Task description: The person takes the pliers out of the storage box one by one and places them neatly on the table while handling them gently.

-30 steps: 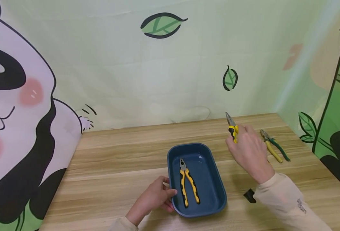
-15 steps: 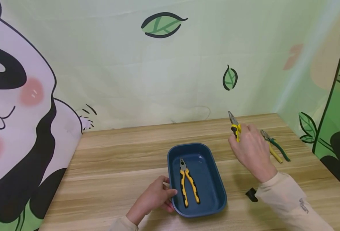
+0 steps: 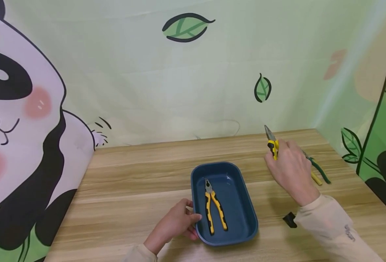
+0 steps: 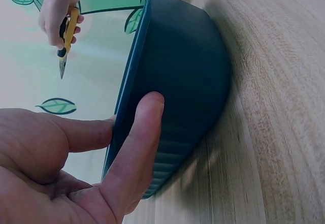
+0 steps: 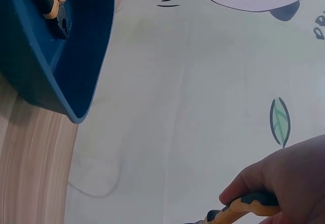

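Observation:
With its thumb over the rim and fingers against the outer wall, my left hand [image 3: 179,219] pinches the left side of a dark blue rectangular tray [image 3: 251,218]. Inside the tray lie combination pliers [image 3: 215,207] with yellow-and-black handles, spread apart. My right hand [image 3: 288,169], raised to the right of the tray, grips long-nose pliers [image 3: 270,136] by their yellow-and-black handles, tips pointing up and away. Part of those handles is hidden in the palm. The left wrist view shows fingers [image 4: 136,153] touching the tray's outside wall.
Pliers with green and yellow handles [image 3: 320,170] lie on the wooden table [image 3: 130,174] behind my right hand, partly covered by it. A small black object [image 3: 290,220] sits beside the right sleeve. A printed cloth backdrop [image 3: 140,91] with a panda and leaves rises behind the table.
My right hand has shifted slightly to the right with the long-nose pliers, covering more of the green-and-yellow pliers. The left hand and tray have stayed in place.

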